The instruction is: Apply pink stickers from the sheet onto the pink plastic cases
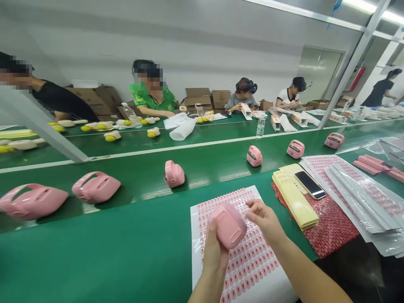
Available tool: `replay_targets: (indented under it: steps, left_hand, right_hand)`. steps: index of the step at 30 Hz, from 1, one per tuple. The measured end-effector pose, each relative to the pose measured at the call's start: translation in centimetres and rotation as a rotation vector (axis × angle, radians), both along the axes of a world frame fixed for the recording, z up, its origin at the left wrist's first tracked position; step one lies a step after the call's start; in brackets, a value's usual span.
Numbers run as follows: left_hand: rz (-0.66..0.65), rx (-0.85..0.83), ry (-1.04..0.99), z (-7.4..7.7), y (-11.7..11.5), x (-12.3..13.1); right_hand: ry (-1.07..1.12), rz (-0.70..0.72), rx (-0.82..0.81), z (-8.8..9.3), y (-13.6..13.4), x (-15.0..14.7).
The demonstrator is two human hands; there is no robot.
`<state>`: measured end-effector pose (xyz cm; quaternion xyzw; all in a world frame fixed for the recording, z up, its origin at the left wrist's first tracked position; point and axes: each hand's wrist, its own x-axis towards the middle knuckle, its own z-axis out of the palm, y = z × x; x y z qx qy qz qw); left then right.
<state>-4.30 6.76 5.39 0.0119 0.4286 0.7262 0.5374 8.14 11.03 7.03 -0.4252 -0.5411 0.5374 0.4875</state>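
Note:
My left hand (216,248) grips a pink plastic casing (227,225) with rounded corners, a raised square outline and a small oval outline facing up. Just to its right is my right hand (263,219), its thumb and forefinger pinched together. Whatever may be between those fingertips is too small to make out. Beneath both hands lies a white sheet of stickers (249,273), covered in rows of small pink ovals with red centres. Part of the sheet is hidden by the casing and my forearms.
Pink handled devices, among them one device (175,174), stand along the green conveyor belt (214,162). To the right are yellow paper slips (293,202), a phone (310,185), red bubble wrap (331,229) and more sticker sheets (362,198). Several co-workers sit opposite; a metal post (41,122) slants at left.

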Motion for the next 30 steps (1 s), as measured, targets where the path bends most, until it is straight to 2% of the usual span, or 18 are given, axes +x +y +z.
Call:
replay_targets:
  steps: [4, 12, 16, 20, 24, 27, 30]
  left_hand:
    - [-0.037, 0.076, 0.027, -0.1, -0.2, 0.2]
    - [-0.037, 0.078, 0.093, 0.5, -0.6, 0.3]
    - [-0.043, 0.088, 0.08, 0.5, -0.6, 0.4]
    - [-0.048, 0.084, 0.092, 0.4, -0.6, 0.3]
    - [-0.024, 0.088, 0.092, -0.2, -0.5, 0.2]
    - [-0.002, 0.081, 0.056, -0.6, -0.2, 0.2]
    - [0.018, 0.021, -0.028, -0.4, 0.3, -0.1]
  right_hand:
    - [-0.043, 0.073, -0.078, 0.7, -1.6, -2.5]
    - [-0.043, 0.069, -0.058, 0.5, -1.6, -2.5]
    - [-0.117, 0.008, 0.073, 0.4, -2.1, -2.8]
    - [-0.245, -0.057, 0.302, -0.2, -2.4, -3.0]
    - [-0.321, -0.059, 0.509, -1.1, -2.6, -3.3]
    - [-0.276, -0.036, 0.539, -1.0, -2.7, -3.1]
    - [-0.128, -0.058, 0.46, -0.1, -1.6, -2.2]
